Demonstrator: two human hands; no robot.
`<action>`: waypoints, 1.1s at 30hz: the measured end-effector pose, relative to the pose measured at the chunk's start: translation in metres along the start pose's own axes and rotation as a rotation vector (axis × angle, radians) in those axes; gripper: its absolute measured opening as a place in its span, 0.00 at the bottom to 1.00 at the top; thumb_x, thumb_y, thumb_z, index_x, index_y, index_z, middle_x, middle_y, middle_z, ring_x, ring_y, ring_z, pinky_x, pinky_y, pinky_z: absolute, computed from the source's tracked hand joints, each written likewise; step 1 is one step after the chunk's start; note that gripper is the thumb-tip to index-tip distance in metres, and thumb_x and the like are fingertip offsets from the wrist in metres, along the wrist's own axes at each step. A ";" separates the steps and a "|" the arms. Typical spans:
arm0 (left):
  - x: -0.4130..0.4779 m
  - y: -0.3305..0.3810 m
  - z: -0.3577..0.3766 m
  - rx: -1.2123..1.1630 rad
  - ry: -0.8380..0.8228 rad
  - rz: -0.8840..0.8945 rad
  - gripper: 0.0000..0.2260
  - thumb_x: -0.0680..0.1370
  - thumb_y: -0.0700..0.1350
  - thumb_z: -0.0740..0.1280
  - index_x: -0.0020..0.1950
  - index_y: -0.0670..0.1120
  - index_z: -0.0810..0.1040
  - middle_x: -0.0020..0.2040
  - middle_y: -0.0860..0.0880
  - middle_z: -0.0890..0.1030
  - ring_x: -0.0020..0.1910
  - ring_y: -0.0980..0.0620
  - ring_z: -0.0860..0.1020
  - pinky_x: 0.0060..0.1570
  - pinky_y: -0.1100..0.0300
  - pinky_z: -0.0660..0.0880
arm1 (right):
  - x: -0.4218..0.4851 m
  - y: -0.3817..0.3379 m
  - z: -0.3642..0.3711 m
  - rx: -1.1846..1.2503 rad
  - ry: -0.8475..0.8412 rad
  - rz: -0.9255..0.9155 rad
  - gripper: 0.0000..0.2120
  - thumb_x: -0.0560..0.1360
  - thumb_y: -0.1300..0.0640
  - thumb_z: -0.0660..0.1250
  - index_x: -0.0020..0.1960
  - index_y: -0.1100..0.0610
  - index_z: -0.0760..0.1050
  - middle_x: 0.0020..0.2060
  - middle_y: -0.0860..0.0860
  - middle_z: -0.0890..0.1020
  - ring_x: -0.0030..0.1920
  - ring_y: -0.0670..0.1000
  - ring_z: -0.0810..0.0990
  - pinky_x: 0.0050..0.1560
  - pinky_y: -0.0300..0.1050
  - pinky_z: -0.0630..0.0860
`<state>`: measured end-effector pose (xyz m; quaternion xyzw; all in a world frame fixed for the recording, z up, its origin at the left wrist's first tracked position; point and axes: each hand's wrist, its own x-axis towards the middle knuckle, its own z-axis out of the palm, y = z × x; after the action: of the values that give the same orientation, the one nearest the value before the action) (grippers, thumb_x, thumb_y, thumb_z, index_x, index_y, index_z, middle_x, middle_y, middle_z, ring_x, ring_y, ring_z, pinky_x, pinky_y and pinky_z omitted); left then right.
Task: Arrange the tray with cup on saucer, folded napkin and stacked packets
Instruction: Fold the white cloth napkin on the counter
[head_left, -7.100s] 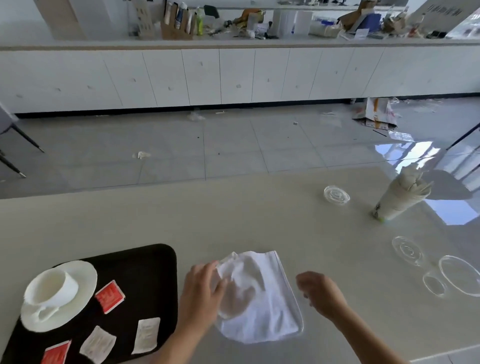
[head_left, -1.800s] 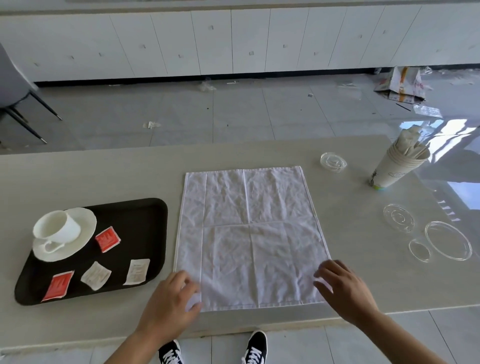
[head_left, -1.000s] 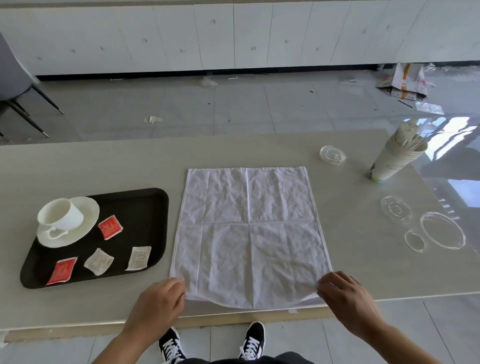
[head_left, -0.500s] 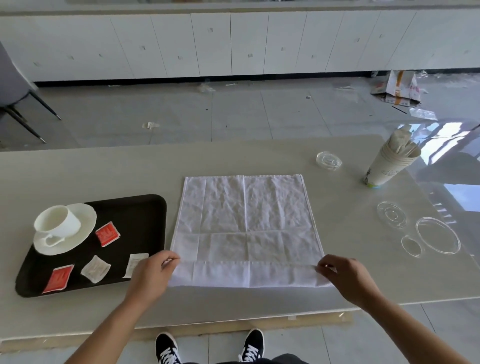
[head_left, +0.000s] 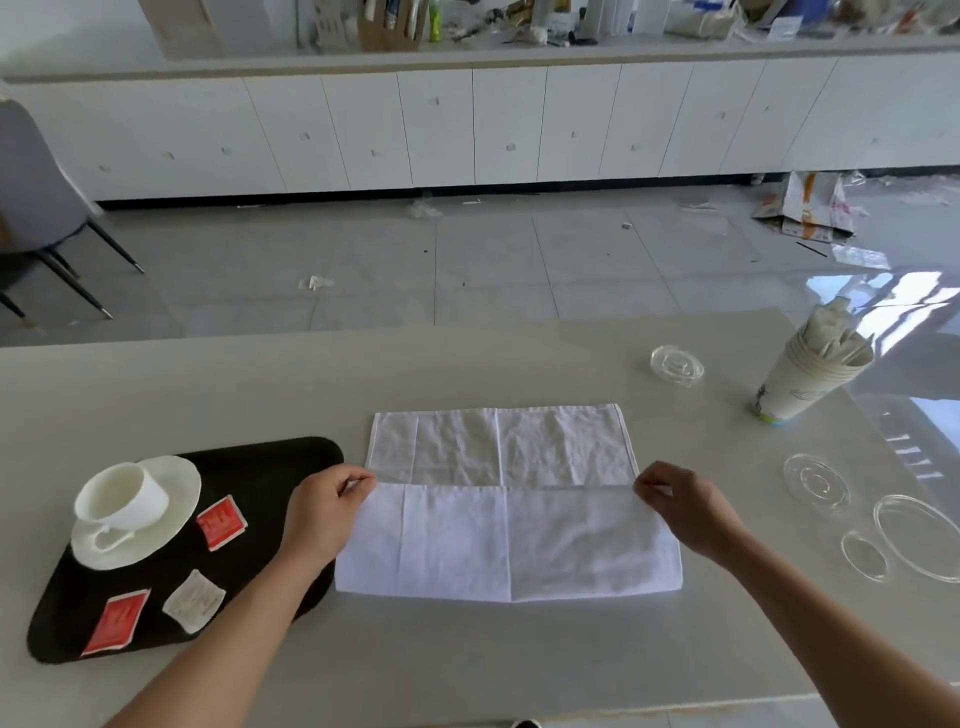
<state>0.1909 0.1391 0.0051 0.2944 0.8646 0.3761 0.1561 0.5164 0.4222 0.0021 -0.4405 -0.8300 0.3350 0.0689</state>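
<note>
A white cloth napkin lies flat on the table, its near half folded up over the far half. My left hand pinches the left end of the folded edge. My right hand pinches the right end. At the left a black tray holds a white cup on a white saucer. Loose on the tray lie two red packets and a white packet; my left forearm hides part of the tray.
A stack of paper cups with packets inside stands at the far right. Clear glass dishes lie near it. The table's near edge runs along the bottom; a grey chair stands on the floor at the left.
The crumpled napkin was spread flat. Both hands then took its near edge and carried it away from me, so the fold now reaches about halfway up the cloth.
</note>
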 end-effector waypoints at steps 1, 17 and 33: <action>0.010 0.002 0.000 -0.005 0.008 -0.004 0.05 0.77 0.44 0.69 0.51 0.48 0.83 0.43 0.57 0.82 0.44 0.60 0.79 0.40 0.67 0.72 | 0.010 -0.005 -0.001 0.005 0.006 -0.002 0.10 0.76 0.53 0.69 0.38 0.42 0.75 0.36 0.43 0.84 0.39 0.47 0.82 0.40 0.45 0.76; 0.161 -0.001 0.043 -0.070 0.085 -0.236 0.06 0.75 0.43 0.71 0.39 0.52 0.80 0.38 0.54 0.82 0.42 0.49 0.81 0.40 0.57 0.73 | 0.168 -0.023 0.016 -0.164 0.001 0.111 0.05 0.78 0.55 0.65 0.46 0.55 0.79 0.44 0.53 0.81 0.44 0.58 0.80 0.42 0.47 0.73; 0.087 -0.010 0.115 0.736 -0.204 0.243 0.31 0.79 0.65 0.45 0.79 0.55 0.48 0.80 0.45 0.47 0.78 0.44 0.43 0.74 0.41 0.41 | 0.092 -0.063 0.135 -0.466 0.051 -0.410 0.33 0.79 0.34 0.50 0.78 0.51 0.58 0.79 0.48 0.56 0.79 0.55 0.51 0.75 0.56 0.49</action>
<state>0.1754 0.2520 -0.0834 0.4666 0.8805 0.0259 0.0796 0.3622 0.4026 -0.0793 -0.2759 -0.9541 0.1037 0.0530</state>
